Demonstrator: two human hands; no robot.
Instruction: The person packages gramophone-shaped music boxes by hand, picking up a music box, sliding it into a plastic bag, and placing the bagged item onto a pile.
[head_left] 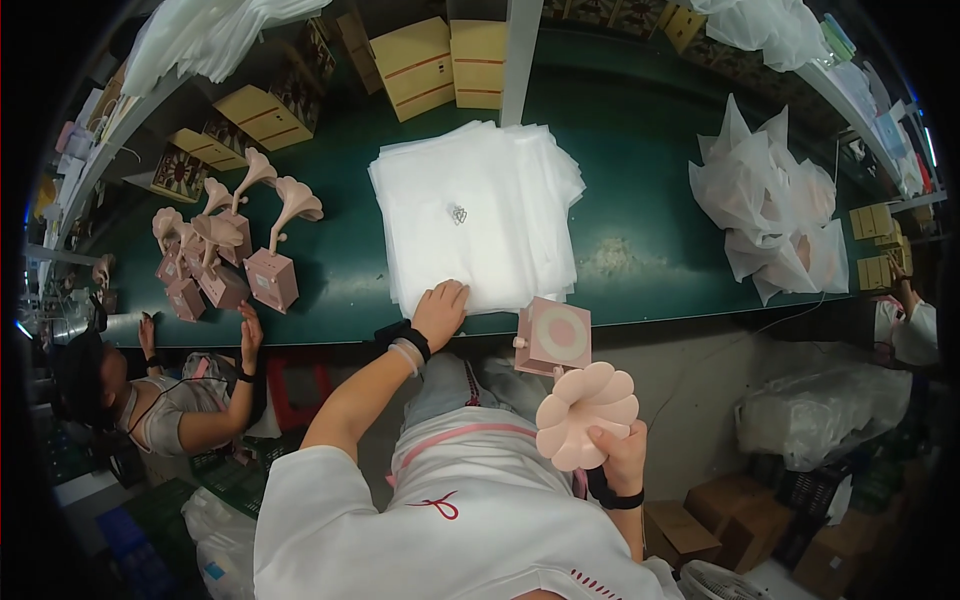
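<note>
My right hand (622,452) grips a pink gramophone-shaped piece by its flared, petal-edged horn (588,415), thumb inside the mouth. Its square base (555,337), with a pale ring on top and a small knob on one side, hangs at the table's front edge. My left hand (441,312) lies on the near edge of a stack of thin white sheets (475,260), fingers stretched out and holding nothing. On that stack sits a little pile of small metal pieces (457,214), too small to name.
Several pink gramophone pieces (271,278) stand on the green table (640,215) at left, beside a co-worker (170,405). Pieces wrapped in white sheeting (770,200) lie at right. Yellow boxes (412,68) line the back; a metal post (518,60) rises behind the stack.
</note>
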